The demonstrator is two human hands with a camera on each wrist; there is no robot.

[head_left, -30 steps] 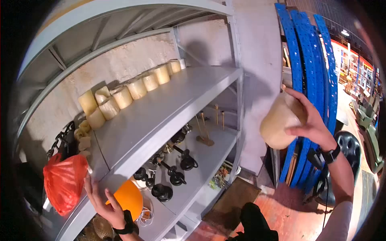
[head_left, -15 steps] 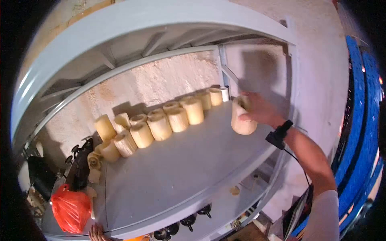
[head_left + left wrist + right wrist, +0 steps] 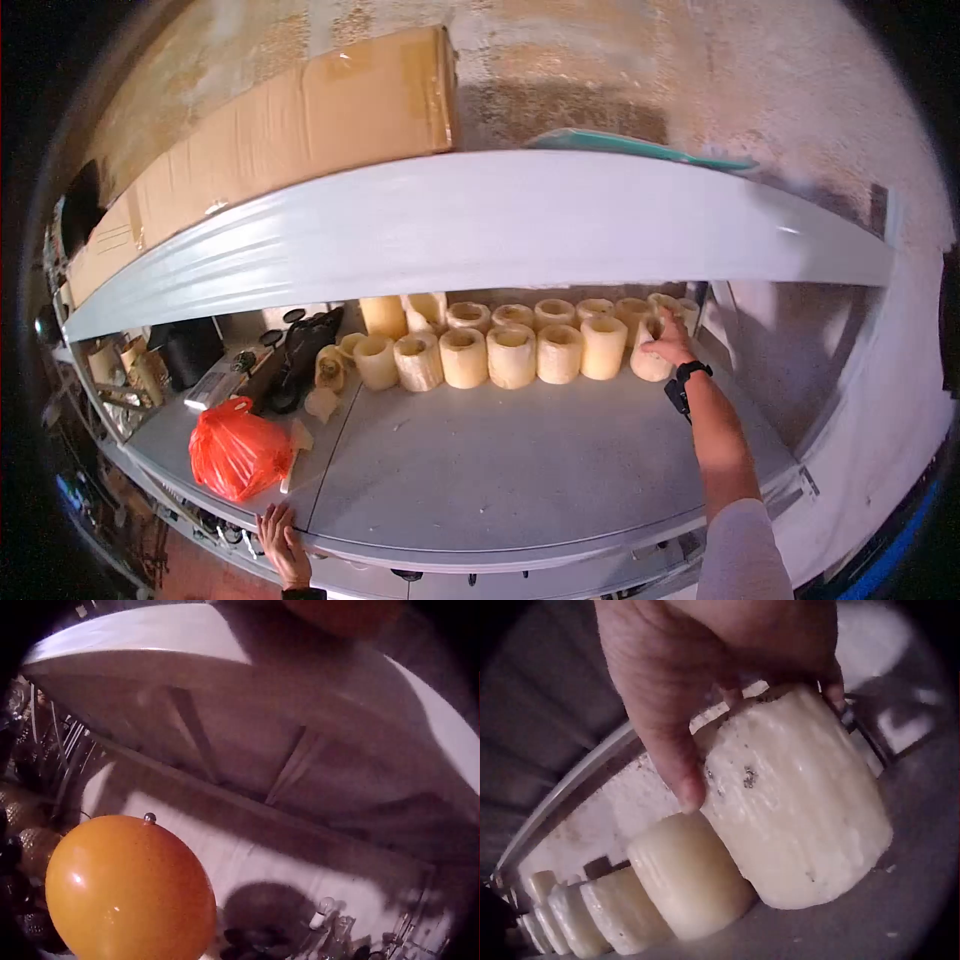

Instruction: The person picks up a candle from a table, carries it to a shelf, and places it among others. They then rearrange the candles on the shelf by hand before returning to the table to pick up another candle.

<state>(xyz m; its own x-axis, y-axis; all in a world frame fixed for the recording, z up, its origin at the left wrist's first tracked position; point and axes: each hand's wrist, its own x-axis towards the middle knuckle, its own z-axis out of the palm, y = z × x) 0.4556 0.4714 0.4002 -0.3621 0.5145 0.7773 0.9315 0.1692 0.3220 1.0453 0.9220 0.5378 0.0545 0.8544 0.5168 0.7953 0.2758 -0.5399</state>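
Observation:
My right hand grips the rim of a cream hollow cylinder at the right end of the front row on the grey shelf. In the right wrist view, the thumb of the hand lies on the side of the cylinder, which stands beside a smoother cylinder. Down at the shelf's front edge, my left hand rests with its fingers extended, holding nothing. Below that shelf, an orange ball-like object shows in the left wrist view.
Two rows of similar cylinders line the shelf's back. Towards the left lie a red plastic bag, curled cream pieces and a black item. A cardboard box and a teal object sit on the level above.
My right hand has carried the cylinder from outside the shelf's right end to the front row's end. The view has turned towards the shelf; my left hand is at its front edge.

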